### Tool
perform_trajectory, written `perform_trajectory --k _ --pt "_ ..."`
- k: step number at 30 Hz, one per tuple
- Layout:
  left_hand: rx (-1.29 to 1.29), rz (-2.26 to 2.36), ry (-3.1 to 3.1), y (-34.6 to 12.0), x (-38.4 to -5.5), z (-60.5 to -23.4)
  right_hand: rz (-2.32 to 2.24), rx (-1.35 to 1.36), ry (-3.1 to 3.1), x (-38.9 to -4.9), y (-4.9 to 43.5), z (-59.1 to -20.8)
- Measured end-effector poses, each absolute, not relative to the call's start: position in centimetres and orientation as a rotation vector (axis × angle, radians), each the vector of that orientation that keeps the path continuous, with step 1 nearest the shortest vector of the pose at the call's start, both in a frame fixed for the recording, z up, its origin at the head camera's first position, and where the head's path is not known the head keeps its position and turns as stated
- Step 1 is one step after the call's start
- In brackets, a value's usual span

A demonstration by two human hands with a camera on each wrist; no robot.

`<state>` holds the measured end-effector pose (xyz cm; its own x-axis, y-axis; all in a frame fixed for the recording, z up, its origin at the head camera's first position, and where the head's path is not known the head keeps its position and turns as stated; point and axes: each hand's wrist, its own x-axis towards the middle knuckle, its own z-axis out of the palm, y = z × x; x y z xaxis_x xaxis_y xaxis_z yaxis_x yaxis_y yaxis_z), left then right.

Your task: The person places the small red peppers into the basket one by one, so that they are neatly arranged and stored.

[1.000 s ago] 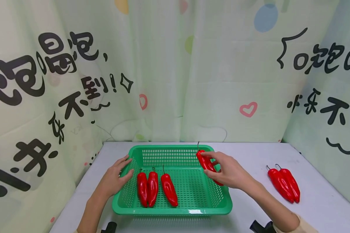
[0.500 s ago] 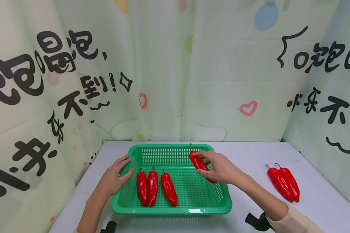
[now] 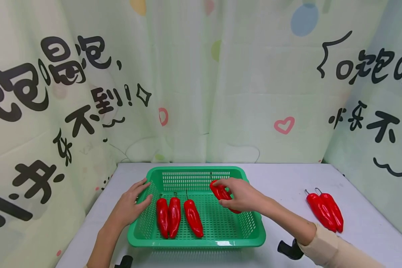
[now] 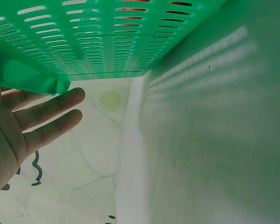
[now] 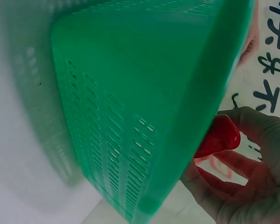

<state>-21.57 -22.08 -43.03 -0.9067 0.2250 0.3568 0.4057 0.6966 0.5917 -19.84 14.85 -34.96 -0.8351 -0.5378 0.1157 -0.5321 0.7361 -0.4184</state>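
My right hand (image 3: 242,194) holds a glossy red chili pepper (image 3: 218,191) by its sides, over the right half of the green plastic basket (image 3: 194,243). In the right wrist view, the pepper's rounded end (image 5: 223,135) shows between the thumb and fingers, beside the basket rim. Three more red peppers lie inside the basket: two side by side at the left, and one pepper (image 3: 193,218) slightly tilted near the middle. My left hand (image 3: 130,204) is at the basket's left rim. Its fingers extend nearly straight along the rim's outside in the left wrist view.
Two red peppers (image 3: 325,211) lie together on the white table (image 3: 288,182) to the right of the basket. A pale green curtain (image 3: 241,93) with black lettering encloses the back and sides of the table.
My right hand has moved left and slightly down with the pepper, further over the basket. The left hand and the other peppers stay where they were.
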Motion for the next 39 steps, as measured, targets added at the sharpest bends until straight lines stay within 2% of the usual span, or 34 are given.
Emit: perform_trajectory --k 12,33,39 --pt "-0.499 -1.013 -2.658 -22.1 -21.5 -42.9 -0.619 -0.918 2.851 -20.2 13.3 -34.9" --pt "-0.505 -1.019 -2.666 -22.2 -21.4 -42.8 -0.477 -0.769 2.745 -20.7 10.7 -37.1" --pt "-0.508 -1.019 -2.662 -22.2 -21.4 -42.8 -0.554 -0.725 2.743 -20.6 10.2 -37.6"
